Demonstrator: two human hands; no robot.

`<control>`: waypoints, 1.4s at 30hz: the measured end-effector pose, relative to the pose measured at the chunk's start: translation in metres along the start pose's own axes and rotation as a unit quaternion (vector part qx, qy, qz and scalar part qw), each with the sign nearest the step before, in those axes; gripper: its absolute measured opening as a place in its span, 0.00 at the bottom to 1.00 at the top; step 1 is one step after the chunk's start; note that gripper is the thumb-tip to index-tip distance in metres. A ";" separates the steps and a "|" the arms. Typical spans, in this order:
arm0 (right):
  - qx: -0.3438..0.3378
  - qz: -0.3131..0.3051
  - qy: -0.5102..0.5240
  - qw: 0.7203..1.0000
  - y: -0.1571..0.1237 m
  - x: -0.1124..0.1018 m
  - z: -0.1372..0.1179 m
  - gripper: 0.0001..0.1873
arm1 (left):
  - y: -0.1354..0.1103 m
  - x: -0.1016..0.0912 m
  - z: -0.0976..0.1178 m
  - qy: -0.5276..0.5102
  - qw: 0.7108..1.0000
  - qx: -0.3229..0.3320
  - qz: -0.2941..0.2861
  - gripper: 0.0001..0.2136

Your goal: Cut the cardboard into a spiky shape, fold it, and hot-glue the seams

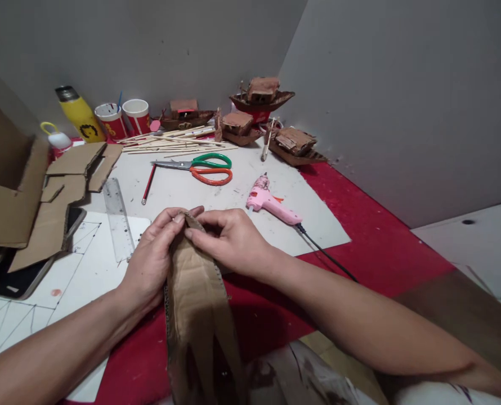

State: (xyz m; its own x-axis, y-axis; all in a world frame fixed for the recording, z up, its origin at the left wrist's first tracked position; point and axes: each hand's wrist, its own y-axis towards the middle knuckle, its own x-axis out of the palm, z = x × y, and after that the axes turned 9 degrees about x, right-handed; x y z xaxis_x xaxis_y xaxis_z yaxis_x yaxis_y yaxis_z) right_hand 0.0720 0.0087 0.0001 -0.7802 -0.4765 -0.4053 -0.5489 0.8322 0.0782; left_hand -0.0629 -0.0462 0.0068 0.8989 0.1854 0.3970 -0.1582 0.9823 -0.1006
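Observation:
A long strip of brown corrugated cardboard [195, 275] hangs toward me from both hands, its near end split into pointed tongues. My left hand [155, 247] grips the far tip from the left, thumb on top. On the right edge of that same tip, my right hand [231, 239] pinches the cardboard between thumb and fingers. The two hands almost meet there. Beyond them lies a pink glue gun [271, 202] with a black cord. Scissors [204, 167] with green and orange handles rest farther back, their blades touching a red pencil [149, 184].
Cardboard boat models [261, 93] and thin wooden sticks [178, 140] line the back. Paper cups [135, 115] and a yellow bottle [79, 115] stand back left. At left are an open cardboard box [5, 208], cardboard scraps [62, 197], a clear ruler [119, 219] and a phone [26, 278].

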 end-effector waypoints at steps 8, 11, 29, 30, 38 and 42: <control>0.044 -0.021 -0.077 0.996 -0.007 -0.010 -0.006 0.11 | 0.003 -0.005 0.000 0.010 0.999 0.036 -0.014 0.05; 0.036 -0.019 -0.117 0.992 -0.007 -0.011 -0.004 0.15 | 0.003 -0.009 0.000 0.059 0.997 0.053 -0.023 0.08; 0.076 -0.073 -0.171 0.980 -0.008 -0.012 0.004 0.11 | -0.008 -0.020 -0.003 0.164 0.982 -0.077 -0.045 0.11; 0.058 -0.078 -0.191 0.977 -0.009 -0.011 0.005 0.11 | -0.008 -0.020 -0.004 0.166 0.982 -0.079 -0.047 0.10; 0.054 -0.043 -0.133 0.989 -0.009 -0.006 0.010 0.13 | -0.006 -0.019 0.000 0.156 0.984 -0.079 -0.029 0.11; 0.084 -0.015 -0.066 0.994 -0.008 -0.008 0.004 0.14 | -0.007 -0.016 0.003 0.121 0.990 -0.075 -0.013 0.14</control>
State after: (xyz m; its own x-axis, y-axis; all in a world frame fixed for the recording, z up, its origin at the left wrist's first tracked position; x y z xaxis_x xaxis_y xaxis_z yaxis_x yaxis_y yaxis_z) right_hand 0.0842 0.0072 -0.0011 -0.7123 -0.4698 -0.5214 -0.5048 0.8591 -0.0844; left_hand -0.0774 -0.0555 0.0044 0.9761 0.1311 0.1732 -0.0884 0.9682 -0.2342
